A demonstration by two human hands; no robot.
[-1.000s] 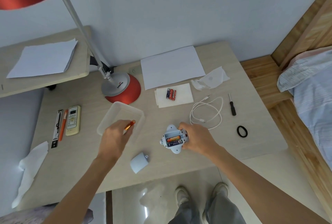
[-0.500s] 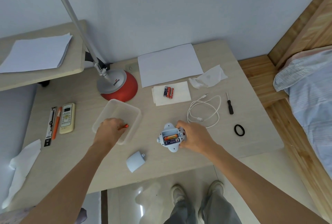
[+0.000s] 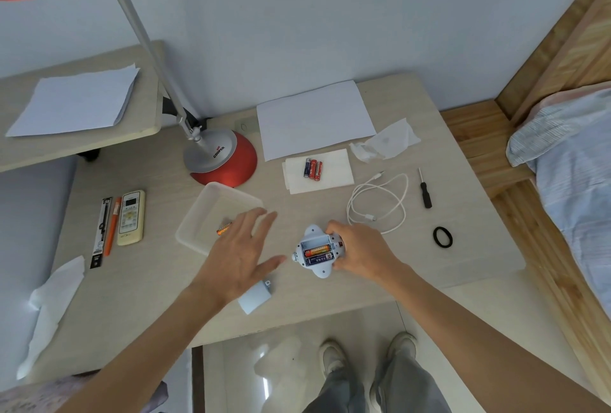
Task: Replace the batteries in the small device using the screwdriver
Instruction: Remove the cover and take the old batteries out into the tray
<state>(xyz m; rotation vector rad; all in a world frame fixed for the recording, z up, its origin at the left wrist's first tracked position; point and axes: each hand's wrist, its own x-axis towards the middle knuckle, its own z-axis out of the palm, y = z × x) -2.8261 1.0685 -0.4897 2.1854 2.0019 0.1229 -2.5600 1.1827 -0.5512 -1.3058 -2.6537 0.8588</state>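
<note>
**A:** Where is the small device (image 3: 312, 240)?

**B:** On the surface (image 3: 148, 280), close to its near edge and a little right of centre. It lies back up with the battery bay uncovered.

**A:** Is anyone holding it?

**B:** The right hand (image 3: 360, 250) grips it by its right side, fingers curled round the body.

**A:** What sits in the bay?

**B:** Two cells (image 3: 318, 254) side by side, an orange one and a dark blue one on the near side of it. The far slot shows only its bare wall.

**A:** And the left hand (image 3: 239, 253)?

**B:** It holds nothing, with its fingers straight and spread. It is left of the device, and its fingertips reach over the near right corner of a clear plastic tray (image 3: 205, 210). I cannot tell whether it touches the surface.

**A:** Anything in that tray?

**B:** One orange battery (image 3: 224, 228), just left of the fingers, by the tray's near wall.

**A:** The bay's cover (image 3: 254, 297)?

**B:** Pale blue, lying at the near edge, partly hidden under the left palm.

**A:** The screwdriver (image 3: 425, 189)?

**B:** It lies untouched, well right of the device and farther back, past a looped white cable (image 3: 377, 201). Its tip points to the far side. A black ring (image 3: 442, 236) lies just near of it.

**A:** Any more batteries (image 3: 313, 168)?

**B:** Three together on a folded white tissue (image 3: 334, 171), far of the device. A lamp base (image 3: 221, 154) stands to their left.
</note>
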